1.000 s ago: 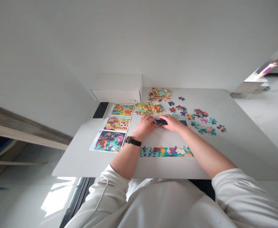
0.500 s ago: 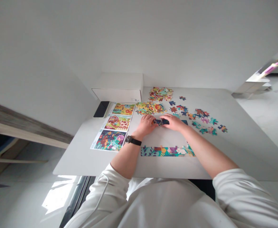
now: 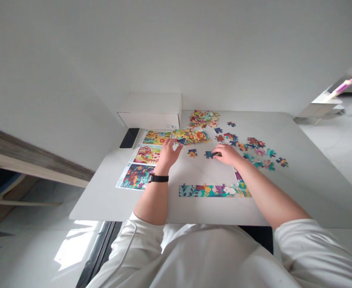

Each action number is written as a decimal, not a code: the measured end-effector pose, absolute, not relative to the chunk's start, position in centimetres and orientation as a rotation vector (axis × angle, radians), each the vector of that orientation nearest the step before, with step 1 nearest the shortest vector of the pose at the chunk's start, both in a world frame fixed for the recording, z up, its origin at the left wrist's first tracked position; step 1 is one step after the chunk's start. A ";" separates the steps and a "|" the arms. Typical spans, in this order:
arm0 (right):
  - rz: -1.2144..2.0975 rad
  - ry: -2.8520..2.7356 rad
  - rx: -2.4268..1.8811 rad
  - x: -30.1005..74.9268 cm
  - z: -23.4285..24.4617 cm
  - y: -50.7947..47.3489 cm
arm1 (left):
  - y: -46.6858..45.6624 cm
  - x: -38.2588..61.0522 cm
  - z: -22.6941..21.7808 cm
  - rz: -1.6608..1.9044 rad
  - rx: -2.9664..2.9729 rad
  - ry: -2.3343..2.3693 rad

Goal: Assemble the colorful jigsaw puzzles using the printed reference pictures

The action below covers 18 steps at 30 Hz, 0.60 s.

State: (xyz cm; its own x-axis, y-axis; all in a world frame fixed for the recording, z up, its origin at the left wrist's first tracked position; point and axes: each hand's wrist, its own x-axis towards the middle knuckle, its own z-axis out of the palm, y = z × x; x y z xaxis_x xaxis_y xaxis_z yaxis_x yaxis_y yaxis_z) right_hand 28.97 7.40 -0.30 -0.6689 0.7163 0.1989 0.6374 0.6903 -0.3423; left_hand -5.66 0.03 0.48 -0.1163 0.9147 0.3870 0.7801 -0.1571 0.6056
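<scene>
My left hand (image 3: 169,153) is at the near left edge of a mixed pile of puzzle pieces (image 3: 195,136), its thumb spread from its fingers. At its fingertips is a dark blue puzzle piece (image 3: 182,141); I cannot tell whether they touch it. My right hand (image 3: 226,154) pinches the right end of a dark blue strip of puzzle pieces (image 3: 208,154) lying on the table. Between the hands lies a loose puzzle piece (image 3: 192,153) with a yellow shape on dark blue. Nearer me, a joined puzzle border (image 3: 214,191) runs sideways and turns up at its right end, partly behind my right forearm.
Three picture sheets (image 3: 139,176) lie at the left, beside a black phone (image 3: 129,138). A white box (image 3: 150,116) stands at the back against the wall. Another pile of pieces (image 3: 204,118) is beyond, and scattered pieces (image 3: 260,152) lie to the right.
My hands have parted from the middle. The left has moved left and away to the pile's edge; the right has shifted slightly right. A moon-yellow and dark blue piece now lies uncovered between them.
</scene>
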 end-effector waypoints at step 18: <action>0.361 -2.758 -1.031 18.3 1.6 6.9 | -0.2 -7.2 -0.6 0.889 2.212 1.711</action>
